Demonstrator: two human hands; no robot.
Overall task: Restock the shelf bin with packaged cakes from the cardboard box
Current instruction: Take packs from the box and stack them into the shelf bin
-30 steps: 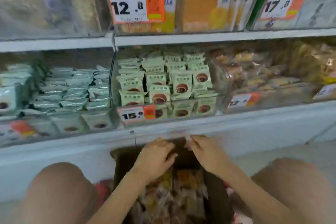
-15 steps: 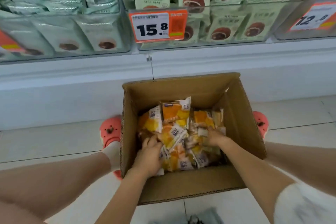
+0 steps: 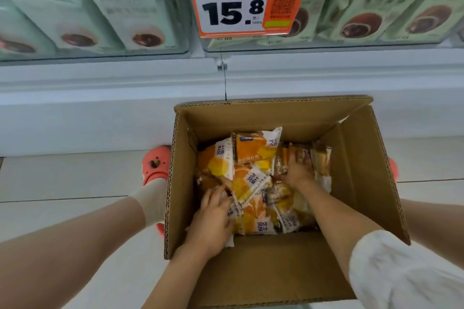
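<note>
An open cardboard box [image 3: 356, 175] stands on the floor between my legs, below the shelf. Inside lies a loose heap of orange-and-white packaged cakes [image 3: 253, 153]. My left hand [image 3: 213, 218] rests low in the box on the left side of the heap, fingers curled onto a packet's edge. My right hand [image 3: 297, 168] reaches deeper on the right, fingers spread over brownish packets. Whether either hand has a packet gripped is unclear. Clear shelf bins [image 3: 326, 42] above hold green packaged cakes.
An orange price tag [image 3: 248, 2] reading 15.8 hangs on the bin front. A second clear bin [image 3: 100, 50] with pale packets sits to the left. A white shelf base [image 3: 100, 108] runs behind the box. My pink shoe [image 3: 155, 163] stands left of the box on the tiled floor.
The view dropped from the shelf to the box. Both hands went down from the box's top edge into the heap; the right hand has since moved further back over the right-hand packets.
</note>
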